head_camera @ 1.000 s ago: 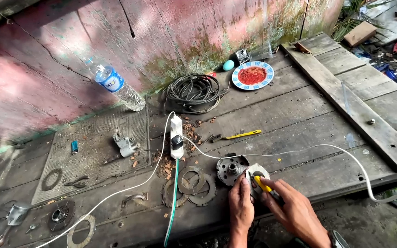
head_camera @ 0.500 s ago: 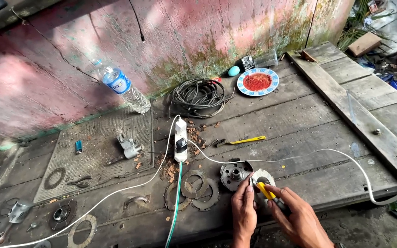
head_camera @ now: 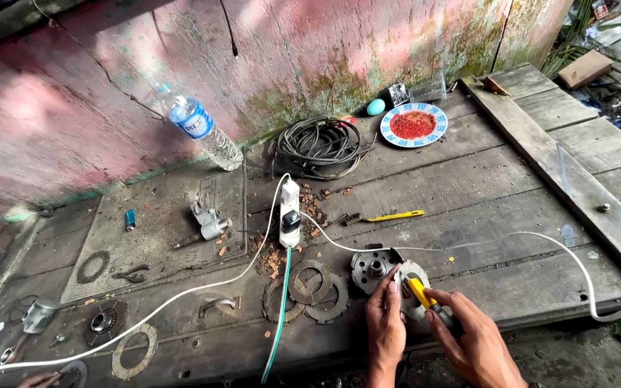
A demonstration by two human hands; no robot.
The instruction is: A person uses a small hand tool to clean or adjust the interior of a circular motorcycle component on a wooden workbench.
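My left hand (head_camera: 384,317) rests its fingertips on a round grey metal part (head_camera: 371,269) lying on the weathered wooden platform (head_camera: 468,187). My right hand (head_camera: 472,341) grips a tool with a yellow and black handle (head_camera: 425,298), its tip down on a pale round plate (head_camera: 415,276) just right of that part. A white cable (head_camera: 512,237) runs from this spot to a white power strip (head_camera: 290,212). Several flat metal rings (head_camera: 310,287) lie to the left of my left hand.
A plastic water bottle (head_camera: 199,129) leans on the pink wall. A coil of black cable (head_camera: 319,146), a plate with red contents (head_camera: 413,124), a yellow-handled brush (head_camera: 386,216), a blue lighter (head_camera: 130,218) and small metal parts (head_camera: 210,223) lie about. Another person's fingers (head_camera: 37,379) show bottom left.
The view has shifted slightly, so the bench sits a little lower and to the right. Both hands stay on the round part and the tool, with little movement.
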